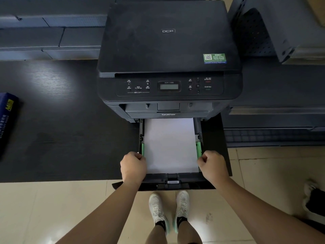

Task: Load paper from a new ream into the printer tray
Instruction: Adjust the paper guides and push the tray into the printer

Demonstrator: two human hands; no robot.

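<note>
We stand at a dark wood-grain desk (61,120) over pale glossy floor tiles (52,208). The black Brother printer (167,50) sits at twelve o'clock, its black paper tray (184,185) pulled out toward us with a white sheet stack (169,145) lying flat inside. Our left hand (133,167) and right hand (213,166) curl their fingers closed on the tray's sides beside the green plastic guides (198,149). The blue paper ream wrapper (7,120) lies at nine o'clock on the desk.
</note>
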